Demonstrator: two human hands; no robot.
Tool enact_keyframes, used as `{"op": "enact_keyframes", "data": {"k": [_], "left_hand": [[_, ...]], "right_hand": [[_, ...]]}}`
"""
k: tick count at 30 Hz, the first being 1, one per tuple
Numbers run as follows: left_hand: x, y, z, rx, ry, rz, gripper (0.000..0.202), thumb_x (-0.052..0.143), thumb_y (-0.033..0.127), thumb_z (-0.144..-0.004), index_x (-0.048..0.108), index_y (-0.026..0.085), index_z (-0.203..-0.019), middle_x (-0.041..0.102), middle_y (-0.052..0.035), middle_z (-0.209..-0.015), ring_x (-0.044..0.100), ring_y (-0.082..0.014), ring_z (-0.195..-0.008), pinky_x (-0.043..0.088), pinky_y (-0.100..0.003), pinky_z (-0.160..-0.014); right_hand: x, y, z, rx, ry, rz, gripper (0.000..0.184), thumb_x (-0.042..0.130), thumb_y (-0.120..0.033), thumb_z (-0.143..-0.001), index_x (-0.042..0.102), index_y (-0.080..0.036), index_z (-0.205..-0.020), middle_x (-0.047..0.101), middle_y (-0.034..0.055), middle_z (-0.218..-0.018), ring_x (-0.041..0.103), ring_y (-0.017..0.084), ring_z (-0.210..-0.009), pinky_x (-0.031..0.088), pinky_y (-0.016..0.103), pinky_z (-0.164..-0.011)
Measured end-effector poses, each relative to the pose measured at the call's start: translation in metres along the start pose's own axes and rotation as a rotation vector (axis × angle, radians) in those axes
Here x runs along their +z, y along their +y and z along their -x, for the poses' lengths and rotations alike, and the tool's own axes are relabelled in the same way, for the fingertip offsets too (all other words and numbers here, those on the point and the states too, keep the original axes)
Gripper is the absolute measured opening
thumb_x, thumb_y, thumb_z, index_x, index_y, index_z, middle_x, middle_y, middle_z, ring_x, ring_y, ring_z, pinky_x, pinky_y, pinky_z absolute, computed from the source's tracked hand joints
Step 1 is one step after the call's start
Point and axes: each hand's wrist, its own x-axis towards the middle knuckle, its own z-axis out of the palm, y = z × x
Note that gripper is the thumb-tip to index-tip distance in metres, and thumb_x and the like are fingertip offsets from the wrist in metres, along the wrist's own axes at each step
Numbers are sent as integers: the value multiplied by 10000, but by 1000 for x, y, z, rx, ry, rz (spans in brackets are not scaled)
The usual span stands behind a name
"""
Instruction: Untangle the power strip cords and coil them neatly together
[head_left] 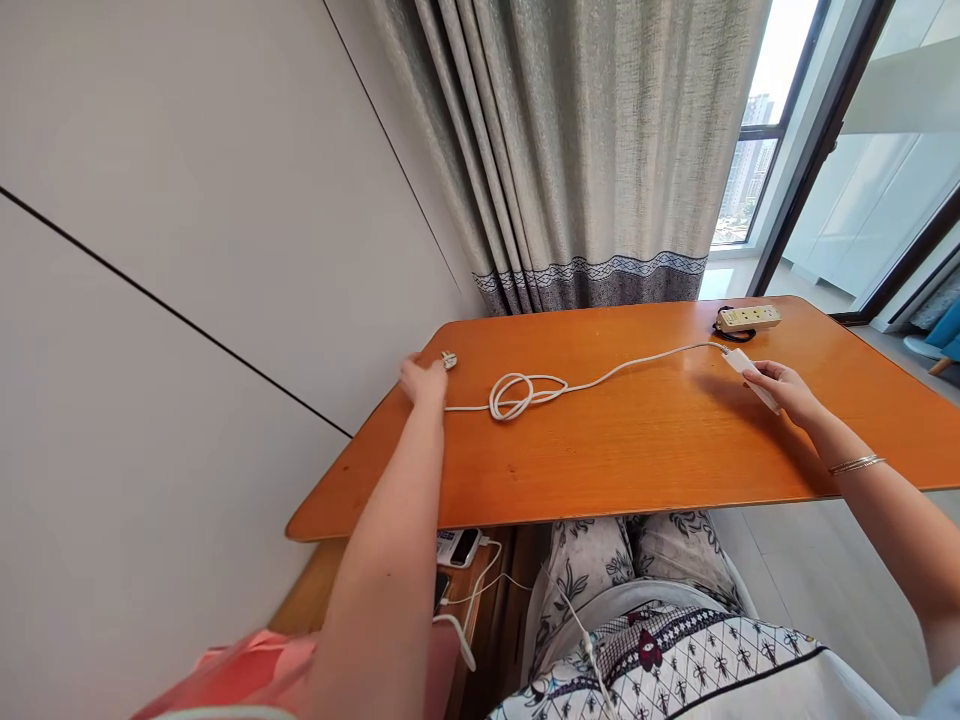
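A white power strip (752, 380) is gripped at its side by my right hand (784, 388), tilted over the right part of the wooden table (637, 450). Its white cord (622, 370) runs left across the tabletop and makes a loose knotted loop near the middle. At the left end of the table, my left hand (424, 380) is closed around the cord close to its plug (449, 360). The plug's pins stick out beside my thumb. My left hand and wrist hide the stretch of cord between the loop and the plug.
A second, cream power strip (748, 318) with a black cord lies at the table's far right. A wall (187, 250) borders the left side and a grey curtain (600, 150) hangs behind. Below the near edge, phones and charging cables (469, 548) lie on a lower surface.
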Motion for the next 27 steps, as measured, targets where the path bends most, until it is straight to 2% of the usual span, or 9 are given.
{"op": "enact_keyframes", "data": {"k": [2, 5, 7, 9, 14, 17, 22, 24, 27], "left_hand": [[11, 9, 9, -37, -22, -24, 254, 596, 189, -886, 644, 131, -1128, 659, -145, -1143, 631, -251, -1074, 495, -436, -974], [30, 30, 37, 275, -337, -48, 181, 663, 301, -817, 685, 183, -952, 675, -94, -1060, 636, -238, -1034, 484, -373, -970], [41, 43, 60, 414, -529, -178, 309, 764, 423, -704, 695, 207, -914, 657, -91, -1047, 634, -262, -988, 497, -374, -918], [49, 52, 81, 524, -608, -349, 353, 837, 413, -596, 698, 226, -861, 642, -86, -988, 623, -301, -992, 484, -402, -924], [50, 59, 93, 611, -526, -425, 72, 701, 217, -745, 673, 223, -811, 645, -106, -962, 619, -306, -973, 482, -397, -875], [39, 63, 81, 613, -434, -409, 105, 640, 215, -805, 666, 215, -907, 652, -120, -1082, 610, -311, -1028, 494, -380, -827], [19, 68, 51, 634, -300, -455, 190, 519, 150, -865, 653, 190, -993, 634, -157, -1223, 575, -340, -1164, 467, -431, -917], [12, 62, 34, 558, -256, -476, 195, 517, 130, -853, 648, 182, -989, 649, -161, -1176, 596, -345, -1119, 460, -444, -917], [-2, 40, 4, 319, -87, -420, 166, 515, 153, -869, 638, 164, -980, 672, -144, -1042, 631, -321, -963, 477, -430, -843]], "right_hand": [[2, 0, 0, 3, -1, -11, 642, 754, -720, -605, 694, -204, -983, 728, 85, -970, 663, 258, -887, 498, 305, -689], [5, -1, 2, 11, 5, -17, 641, 753, -713, -614, 699, -198, -991, 731, 90, -956, 665, 258, -870, 492, 298, -665], [6, -1, 4, 17, 7, -19, 646, 753, -713, -614, 701, -193, -994, 733, 95, -944, 665, 255, -847, 488, 295, -645], [6, -1, 6, 13, 10, -15, 654, 749, -721, -611, 704, -193, -995, 734, 97, -942, 665, 257, -840, 489, 298, -634], [-2, 0, 7, -23, 37, 71, 686, 735, -738, -605, 710, -192, -1019, 731, 96, -971, 658, 263, -868, 500, 312, -673], [-9, 2, 9, -39, 36, 145, 699, 723, -742, -608, 709, -191, -1038, 727, 98, -965, 646, 257, -838, 497, 326, -682], [-12, -2, 15, -78, 10, 251, 690, 692, -744, -633, 700, -205, -1065, 719, 92, -976, 635, 265, -842, 496, 359, -725], [-15, -3, 18, -87, 21, 284, 681, 670, -733, -658, 693, -204, -1088, 714, 93, -975, 635, 266, -843, 496, 366, -736], [-26, 0, 21, -52, 72, 325, 649, 649, -697, -690, 685, -202, -1108, 711, 102, -1001, 634, 272, -858, 490, 370, -742]]}}
